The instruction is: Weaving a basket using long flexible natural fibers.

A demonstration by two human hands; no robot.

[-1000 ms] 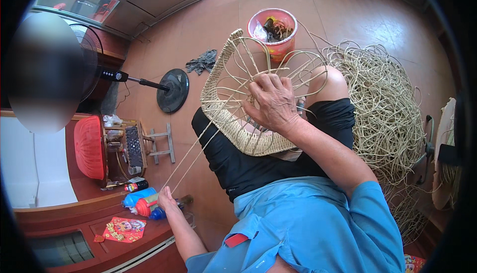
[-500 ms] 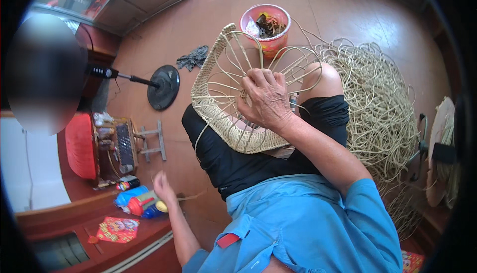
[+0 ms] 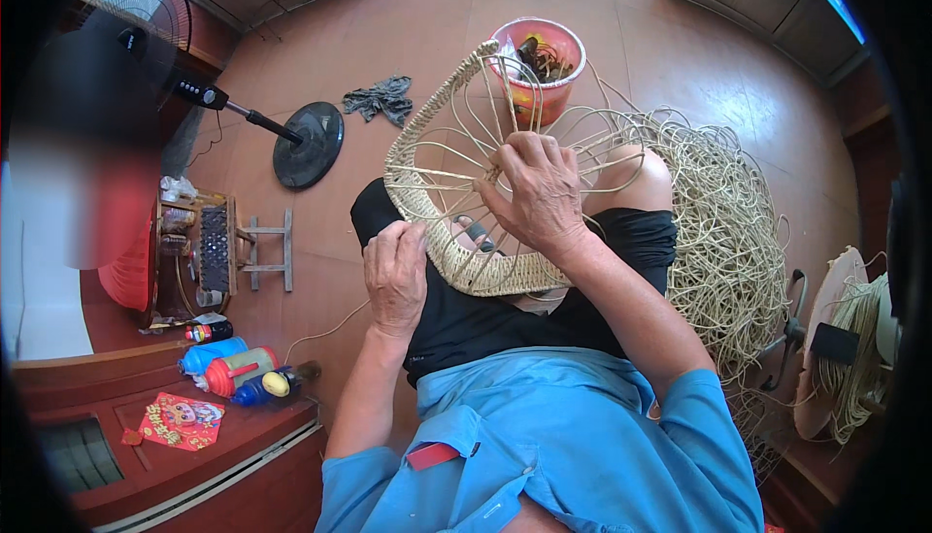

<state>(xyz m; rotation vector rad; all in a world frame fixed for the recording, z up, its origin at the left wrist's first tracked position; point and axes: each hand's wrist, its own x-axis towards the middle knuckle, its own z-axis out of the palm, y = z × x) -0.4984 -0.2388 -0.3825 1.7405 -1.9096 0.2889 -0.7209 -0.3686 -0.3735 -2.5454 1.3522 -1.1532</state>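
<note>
A curved piece of woven straw-coloured cord [image 3: 456, 261] rests on my lap, its braided band bent into an open arc. Thin cord spokes [image 3: 442, 149] run from the band to a gathered centre. My right hand [image 3: 540, 188] is closed over that centre, gripping the cords where they meet. My left hand [image 3: 396, 276] is closed beside the band's lower left edge, fingers pinched together. A loose cord [image 3: 330, 327] trails from behind it towards the left; the fingertips' hold is partly hidden.
A big tangled heap of cord [image 3: 723, 242] lies right of my knee. Ahead stand a pink bucket [image 3: 539, 91] of odds and ends and, further left, a fan base [image 3: 308, 145] and dark rag [image 3: 379, 99]. Bottles [image 3: 241, 370] sit on a red cabinet at lower left; a cord reel [image 3: 835, 349] is far right.
My left hand has come from out at the left, up and right to the woven band, a cord trailing. My right hand keeps its grip at the centre. The view has shifted slightly.
</note>
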